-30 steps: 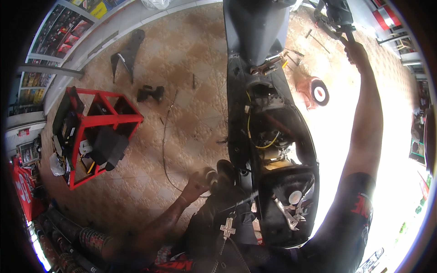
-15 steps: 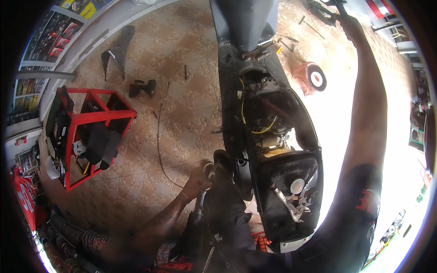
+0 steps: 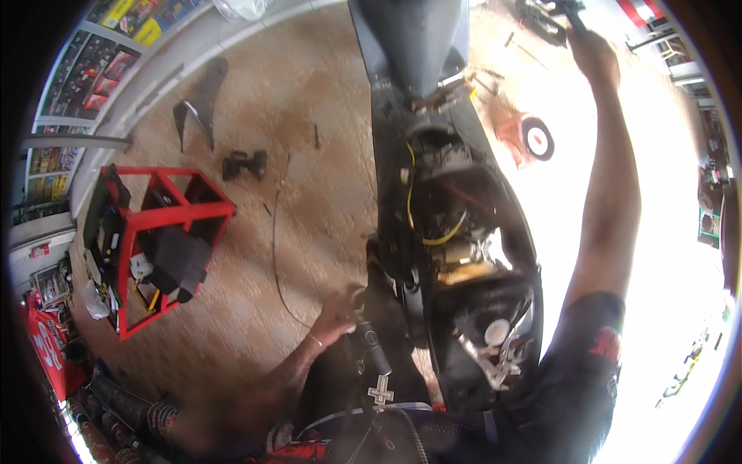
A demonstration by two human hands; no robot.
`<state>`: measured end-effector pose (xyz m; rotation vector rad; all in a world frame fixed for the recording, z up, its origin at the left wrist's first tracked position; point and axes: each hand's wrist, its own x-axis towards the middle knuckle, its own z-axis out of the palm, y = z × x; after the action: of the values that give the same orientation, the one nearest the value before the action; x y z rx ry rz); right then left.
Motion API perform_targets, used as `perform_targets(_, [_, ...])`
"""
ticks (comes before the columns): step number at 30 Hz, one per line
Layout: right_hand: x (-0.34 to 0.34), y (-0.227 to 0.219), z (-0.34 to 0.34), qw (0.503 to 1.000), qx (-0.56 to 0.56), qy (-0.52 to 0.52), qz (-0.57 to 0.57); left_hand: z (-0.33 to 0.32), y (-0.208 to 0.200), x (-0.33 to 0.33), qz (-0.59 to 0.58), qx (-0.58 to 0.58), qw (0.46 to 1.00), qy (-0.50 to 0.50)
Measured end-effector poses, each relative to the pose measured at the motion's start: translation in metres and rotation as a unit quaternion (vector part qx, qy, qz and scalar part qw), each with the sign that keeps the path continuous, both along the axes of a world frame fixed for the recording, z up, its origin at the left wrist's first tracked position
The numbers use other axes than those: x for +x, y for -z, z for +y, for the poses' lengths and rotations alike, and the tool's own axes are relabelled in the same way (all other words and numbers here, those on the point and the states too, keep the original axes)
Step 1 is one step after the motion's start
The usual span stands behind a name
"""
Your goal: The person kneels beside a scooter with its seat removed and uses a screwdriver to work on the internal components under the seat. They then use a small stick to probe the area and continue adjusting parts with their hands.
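A partly stripped motorbike (image 3: 413, 185) stands before me, its upper body uncovered and a yellow hose (image 3: 410, 203) curving over the engine bay. My left hand (image 3: 338, 315) is closed to the left of the bike, by my leg, at the lower end of a long thin cable (image 3: 276, 240). What its fingers grip is hard to make out. Just right of these fingers is a black cylinder (image 3: 373, 349); whether they touch it is unclear. Far off at the upper right, my outstretched right hand (image 3: 595, 58) closes round a dark T-shaped thing (image 3: 573, 17), partly cut off.
Metal tools (image 3: 483, 357) lie in the rear tray of the bike. A red frame cart (image 3: 166, 216) stands left, near a black power tool (image 3: 244, 165) and a dark panel (image 3: 199, 104) on the tiled floor. Right of the bike is a small wheel (image 3: 537, 139).
The view has shifted slightly. The black cylinder and my necklace's cross now show beside my left hand. Both hands keep much the same places.
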<state>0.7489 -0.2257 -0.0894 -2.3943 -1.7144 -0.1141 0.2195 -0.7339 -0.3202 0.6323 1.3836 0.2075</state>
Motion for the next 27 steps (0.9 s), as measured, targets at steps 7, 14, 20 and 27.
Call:
perform_targets(7, [-0.001, 0.001, -0.006, 0.998, -0.029, 0.061, -0.004, 0.006, -0.01, -0.011, -0.052, -0.015, 0.987, -0.152])
perform_targets(14, [0.037, 0.019, -0.002, 0.995, -0.029, 0.09, 0.016, -0.015, 0.0, -0.025, 0.019, -0.008, 0.999, -0.027])
perform_targets(20, [0.041, 0.011, 0.008, 0.995, -0.072, 0.054, 0.038, -0.018, -0.007, -0.029, 0.05, 0.032, 0.997, 0.04])
perform_targets(27, [0.054, 0.021, 0.012, 0.995, -0.055, -0.011, 0.078, -0.005, -0.013, -0.037, 0.041, 0.035, 0.998, 0.028])
